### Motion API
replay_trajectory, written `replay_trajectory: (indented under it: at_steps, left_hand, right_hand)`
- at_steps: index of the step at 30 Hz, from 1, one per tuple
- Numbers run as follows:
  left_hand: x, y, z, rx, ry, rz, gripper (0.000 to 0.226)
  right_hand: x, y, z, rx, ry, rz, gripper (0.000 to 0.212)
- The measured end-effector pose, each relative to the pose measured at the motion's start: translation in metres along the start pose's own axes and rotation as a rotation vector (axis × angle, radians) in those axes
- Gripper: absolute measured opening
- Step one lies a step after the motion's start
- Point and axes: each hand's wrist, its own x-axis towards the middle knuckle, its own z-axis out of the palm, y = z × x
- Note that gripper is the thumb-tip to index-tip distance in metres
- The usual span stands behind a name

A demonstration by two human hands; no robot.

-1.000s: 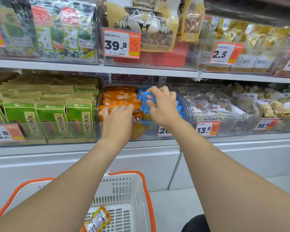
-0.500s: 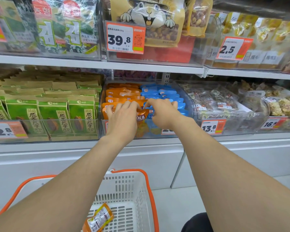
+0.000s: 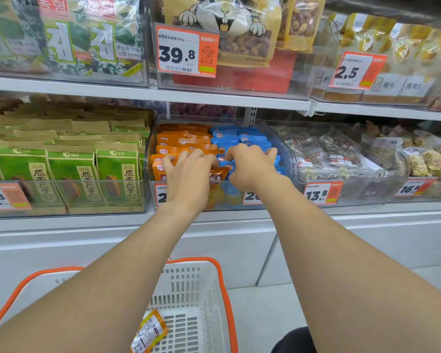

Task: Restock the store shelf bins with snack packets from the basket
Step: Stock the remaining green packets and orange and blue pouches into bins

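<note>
A clear shelf bin (image 3: 281, 138) on the middle shelf holds rows of orange packets (image 3: 181, 142) on its left side and blue packets (image 3: 242, 137) on its right. My left hand (image 3: 189, 177) rests fingers-down on the front orange packets. My right hand (image 3: 251, 166) presses its curled fingers into the front blue packets; whether it grips one I cannot tell. Below, a white basket with an orange rim (image 3: 194, 289) holds one orange packet (image 3: 149, 332), partly hidden by my left forearm.
Green seed bags (image 3: 71, 171) fill the bin to the left. Clear bags of mixed snacks (image 3: 339, 154) fill the bin to the right. Price tags (image 3: 322, 193) hang on the bin fronts. An upper shelf (image 3: 214, 96) carries larger bags overhead. A white cabinet front runs below.
My right hand has come down from the back of the blue row to its front and pressed the packets in. My left hand has stayed on the orange packets.
</note>
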Motion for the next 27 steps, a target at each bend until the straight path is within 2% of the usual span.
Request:
replay_trajectory:
  at_steps: [3,7,9,11,13,14,17,19,20,22,24,27]
  left_hand:
    - [-0.002,-0.005,0.006,-0.039,0.081,0.081,0.032]
    - [-0.01,-0.015,-0.006,-0.105,0.289,0.214,0.018]
    - [-0.017,-0.023,-0.02,-0.15,0.303,0.255,0.013]
    - [-0.028,-0.036,-0.031,-0.146,0.242,0.281,0.022]
    - [-0.041,-0.05,-0.039,-0.107,0.108,0.256,0.032]
    - [-0.048,-0.056,-0.042,-0.062,0.022,0.242,0.039]
    - [-0.066,-0.071,-0.05,0.082,-0.33,0.218,0.044]
    - [-0.08,-0.086,-0.049,0.043,-0.621,0.179,0.033]
    - [-0.088,-0.093,-0.047,0.032,-0.771,0.152,0.027]
    - [-0.107,-0.105,-0.043,0.06,-1.02,0.102,0.044]
    - [-0.122,-0.113,-0.041,0.097,-1.166,0.05,0.06]
    - [-0.133,-0.118,-0.035,0.213,-1.3,0.046,0.061]
  right_hand:
    - [-0.003,-0.003,0.0,0.001,0.07,0.019,0.038]
    - [-0.014,-0.009,-0.007,0.05,0.317,-0.064,0.031]
    - [-0.025,-0.018,-0.011,0.158,0.311,-0.137,0.019]
    - [-0.035,-0.031,-0.01,0.194,0.21,-0.212,0.013]
    - [-0.044,-0.043,-0.013,0.21,0.06,-0.24,0.014]
    - [-0.049,-0.048,-0.015,0.253,-0.075,-0.22,0.016]
    - [-0.063,-0.06,-0.007,0.234,-0.671,-0.137,0.021]
    - [-0.071,-0.069,0.012,0.077,-0.941,-0.126,0.023]
    - [-0.075,-0.076,0.024,-0.007,-1.006,-0.154,0.024]
    - [-0.085,-0.092,0.051,-0.142,-1.03,-0.25,0.024]
    - [-0.098,-0.107,0.078,-0.205,-0.996,-0.348,0.032]
    - [-0.12,-0.127,0.118,-0.286,-1.005,-0.476,0.036]
